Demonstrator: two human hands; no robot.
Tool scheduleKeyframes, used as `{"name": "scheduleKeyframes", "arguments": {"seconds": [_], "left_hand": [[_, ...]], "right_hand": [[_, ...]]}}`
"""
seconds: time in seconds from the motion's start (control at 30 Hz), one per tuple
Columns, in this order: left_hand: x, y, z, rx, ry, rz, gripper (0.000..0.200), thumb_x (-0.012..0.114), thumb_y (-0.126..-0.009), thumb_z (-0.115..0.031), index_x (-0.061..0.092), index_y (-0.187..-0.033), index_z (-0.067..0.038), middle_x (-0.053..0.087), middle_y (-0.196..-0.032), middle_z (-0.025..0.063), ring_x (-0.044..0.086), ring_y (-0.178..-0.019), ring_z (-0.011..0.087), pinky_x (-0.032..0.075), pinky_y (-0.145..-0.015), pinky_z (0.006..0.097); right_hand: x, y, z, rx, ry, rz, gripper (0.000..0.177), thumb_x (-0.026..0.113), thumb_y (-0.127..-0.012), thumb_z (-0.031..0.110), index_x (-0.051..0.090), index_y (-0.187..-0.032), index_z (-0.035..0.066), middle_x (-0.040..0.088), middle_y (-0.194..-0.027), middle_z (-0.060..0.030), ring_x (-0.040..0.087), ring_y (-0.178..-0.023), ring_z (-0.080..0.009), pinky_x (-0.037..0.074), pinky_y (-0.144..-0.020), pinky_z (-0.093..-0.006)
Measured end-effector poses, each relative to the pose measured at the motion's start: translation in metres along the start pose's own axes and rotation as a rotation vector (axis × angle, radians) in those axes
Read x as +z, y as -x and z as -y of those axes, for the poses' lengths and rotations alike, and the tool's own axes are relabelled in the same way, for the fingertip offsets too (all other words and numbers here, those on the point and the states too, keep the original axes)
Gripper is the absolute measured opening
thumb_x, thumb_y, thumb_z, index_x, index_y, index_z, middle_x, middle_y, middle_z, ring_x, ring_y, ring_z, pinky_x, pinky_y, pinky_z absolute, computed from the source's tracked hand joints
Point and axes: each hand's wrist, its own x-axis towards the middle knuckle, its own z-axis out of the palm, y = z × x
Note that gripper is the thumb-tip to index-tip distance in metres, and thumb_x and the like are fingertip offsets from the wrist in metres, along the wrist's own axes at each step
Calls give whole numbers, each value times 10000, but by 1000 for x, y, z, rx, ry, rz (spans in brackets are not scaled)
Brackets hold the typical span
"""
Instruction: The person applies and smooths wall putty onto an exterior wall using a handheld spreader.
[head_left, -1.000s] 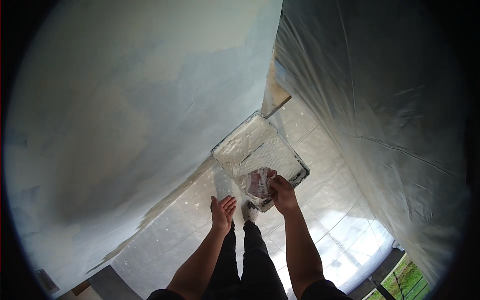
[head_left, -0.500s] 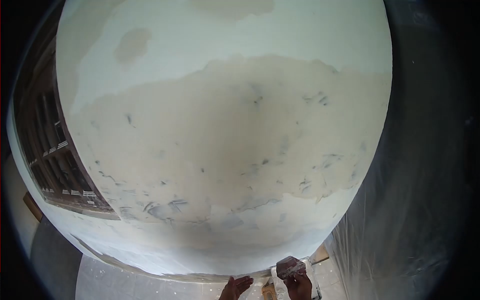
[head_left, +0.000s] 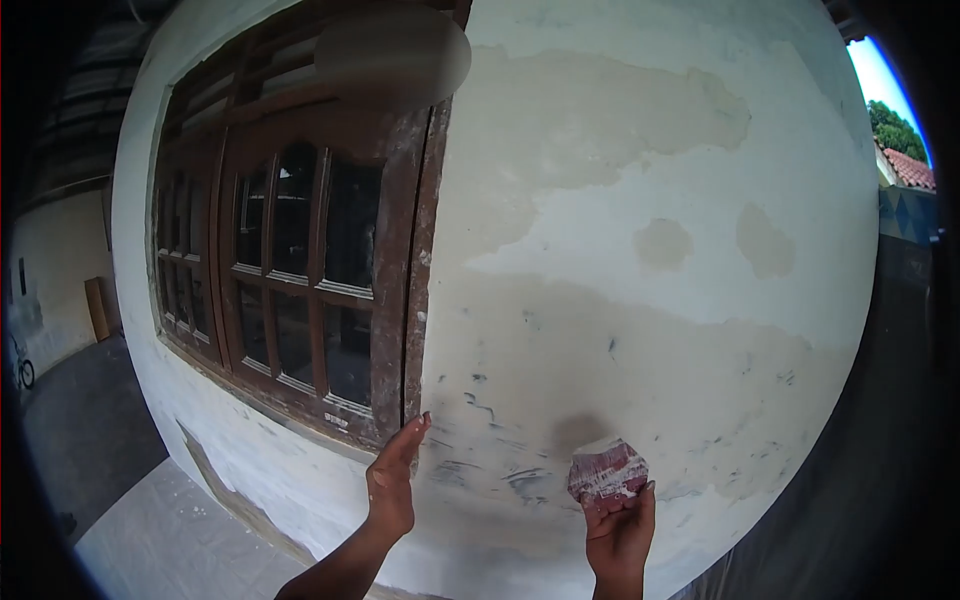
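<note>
The right hand (head_left: 618,540) has its fingers closed on the lower edge of a reddish piece (head_left: 608,472) smeared with white, most of which rises above them before the wall (head_left: 660,340). The left hand (head_left: 392,487), empty with fingers extended, overlaps the window's (head_left: 396,250) lower right corner; contact is unclear.

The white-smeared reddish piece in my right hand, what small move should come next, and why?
Probably draw the reddish piece across the dark marks on the wall, just left of it: your right hand holds it up before the wall, it carries white material, and those marks look uncovered.
</note>
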Motion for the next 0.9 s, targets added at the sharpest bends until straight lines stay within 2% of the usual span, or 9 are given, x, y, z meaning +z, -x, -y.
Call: {"name": "scheduleKeyframes", "arguments": {"seconds": [0.1, 0.13, 0.2, 0.27, 0.33, 0.37, 0.43, 0.63, 0.9], "left_hand": [[-35, -64, 1, 149, -113, 52, 984, 248, -915, -764, 406, -1435, 55, 468, -1444, 220, 408, -1389, 317, 254, -1175, 456], [-41, -89, 2, 192, -148, 64, 990, 247, -913, -767, 403, -1437, 59, 462, -1449, 225, 406, -1390, 321, 250, -1176, 450], [-45, -139, 2, 269, -166, 75, 998, 238, -915, -768, 395, -1440, 66, 454, -1456, 231, 402, -1393, 326, 250, -1175, 448], [-47, -184, 6, 344, -186, 84, 1006, 228, -916, -769, 388, -1443, 73, 446, -1462, 237, 398, -1395, 331, 250, -1174, 445], [-45, -217, 12, 491, -242, 123, 1038, 234, -904, -785, 368, -1449, 89, 424, -1477, 251, 389, -1400, 342, 254, -1173, 438], [-43, -223, 16, 490, -228, 130, 1038, 234, -904, -785, 368, -1449, 89, 424, -1477, 251, 389, -1400, 342, 254, -1173, 438], [-37, -230, 25, 522, -257, 191, 1076, 246, -884, -809, 348, -1458, 95, 415, -1479, 266, 393, -1397, 354, 265, -1169, 431], [-37, -227, 45, 569, -298, 145, 1152, 281, -828, -863, 333, -1463, 98, 399, -1488, 273, 393, -1396, 376, 286, -1161, 446], [-40, -228, 58, 643, -301, 197, 1190, 293, -799, -880, 341, -1450, 114, 400, -1476, 294, 390, -1393, 396, 288, -1159, 468]], "right_hand": [[46, -25, -26, -167, 51, 258, 342, 524, -1009, 328, 605, -1161, 32, 687, -1108, -133, 683, -1021, -276, 561, -946, -492], [62, -32, -32, -187, 56, 255, 342, 524, -1009, 328, 605, -1161, 32, 687, -1108, -133, 683, -1021, -276, 561, -946, -492], [93, -42, -43, -510, 415, 465, 363, 520, -1012, 308, 617, -1159, -10, 679, -1127, -191, 674, -1051, -290, 569, -934, -466], [124, -50, -47, -623, 543, 496, 392, 555, -989, 276, 620, -1201, -46, 647, -1195, -248, 655, -1102, -313, 547, -961, -455], [143, -67, -46, -1325, 1303, 678, 467, 696, -873, 166, 599, -1282, -37, 619, -1273, -214, 615, -1175, -350, 522, -994, -418], [151, -74, -46, -1332, 1314, 666, 467, 696, -873, 166, 599, -1282, -37, 619, -1273, -214, 615, -1175, -350, 522, -994, -418], [163, -85, -48, -1551, 1689, 735, 532, 756, -790, 135, 609, -1274, -30, 603, -1307, -198, 570, -1240, -356, 501, -1014, -409], [167, -114, -49, -1748, 1838, 681, 516, 735, -774, 142, 631, -1260, 2, 601, -1329, -163, 545, -1279, -319, 481, -1038, -418], [167, -138, -54, -1815, 1822, 602, 491, 743, -781, 170, 652, -1233, 4, 607, -1325, -167, 532, -1295, -318, 466, -1051, -425]]}}
